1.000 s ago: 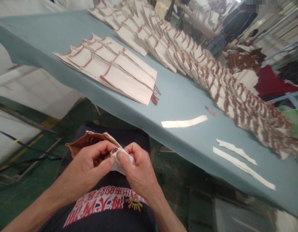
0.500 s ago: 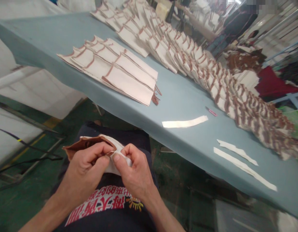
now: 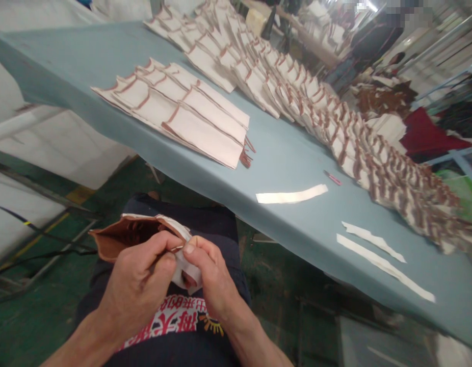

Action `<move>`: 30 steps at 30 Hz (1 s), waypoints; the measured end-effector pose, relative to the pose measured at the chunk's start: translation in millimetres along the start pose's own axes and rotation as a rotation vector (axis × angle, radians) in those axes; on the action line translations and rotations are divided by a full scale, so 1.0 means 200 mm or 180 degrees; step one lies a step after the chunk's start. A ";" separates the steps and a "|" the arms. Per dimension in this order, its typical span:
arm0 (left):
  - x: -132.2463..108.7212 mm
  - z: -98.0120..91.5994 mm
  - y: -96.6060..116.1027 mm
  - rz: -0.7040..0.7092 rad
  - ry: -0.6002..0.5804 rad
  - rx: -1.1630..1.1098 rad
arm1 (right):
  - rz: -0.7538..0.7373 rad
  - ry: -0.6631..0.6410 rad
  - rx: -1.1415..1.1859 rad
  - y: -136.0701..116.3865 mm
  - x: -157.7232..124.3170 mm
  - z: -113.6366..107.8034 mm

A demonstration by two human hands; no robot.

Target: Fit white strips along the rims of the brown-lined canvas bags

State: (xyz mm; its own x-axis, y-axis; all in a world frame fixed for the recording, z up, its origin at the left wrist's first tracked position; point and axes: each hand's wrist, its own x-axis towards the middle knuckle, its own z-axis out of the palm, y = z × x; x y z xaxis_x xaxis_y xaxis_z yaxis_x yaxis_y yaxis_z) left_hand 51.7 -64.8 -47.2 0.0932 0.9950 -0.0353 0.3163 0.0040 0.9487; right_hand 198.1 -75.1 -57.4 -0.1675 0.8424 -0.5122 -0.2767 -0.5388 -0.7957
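Observation:
Over my lap I hold a cloth pouch (image 3: 111,244), white outside with a brown lining, its mouth gaping toward the left. My left hand (image 3: 138,280) is closed, thumb and forefinger pinching the brown-trimmed edge near the pouch's right end. Right beside it, my right hand (image 3: 211,272) pinches the same edge between thumb and bent fingers. The two sets of fingertips almost meet. Below them, white cloth hangs with a small brown patch showing. My fingers hide the exact spot being pinched.
A blue-green covered table (image 3: 289,163) slants across the view. On it lie a flat stack of white brown-edged pieces (image 3: 205,122), long rows of similar pieces (image 3: 297,97), a pale strip (image 3: 291,195), two more strips (image 3: 385,267) and pink-handled snips (image 3: 333,178). A person stands far back.
The pouch has turned and its mouth has opened wider at the left. Both hands have shifted slightly, still pinching the edge. A brown patch now shows beneath them.

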 end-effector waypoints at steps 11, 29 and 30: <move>0.06 -0.07 -0.07 -0.0337 -0.0466 -0.0724 | -0.0027 0.0005 -0.0012 -0.02 0.00 0.02; 0.16 -0.23 -0.09 -0.0254 -0.0822 -0.0879 | -0.1210 0.0412 -0.1270 -0.11 0.04 -0.13; 0.17 -0.23 -0.07 -0.0298 -0.0867 -0.0913 | -0.1414 0.0436 -0.1416 -0.12 0.04 -0.14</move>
State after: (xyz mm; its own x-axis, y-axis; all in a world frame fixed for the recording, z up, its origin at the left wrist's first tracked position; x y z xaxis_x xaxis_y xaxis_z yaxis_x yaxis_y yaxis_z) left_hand 6.5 -27.4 -47.1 0.3353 0.9264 -0.1712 0.0626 0.1594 0.9852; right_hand 230.7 -55.7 -52.1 0.0033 0.9932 -0.1162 0.1321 -0.1157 -0.9845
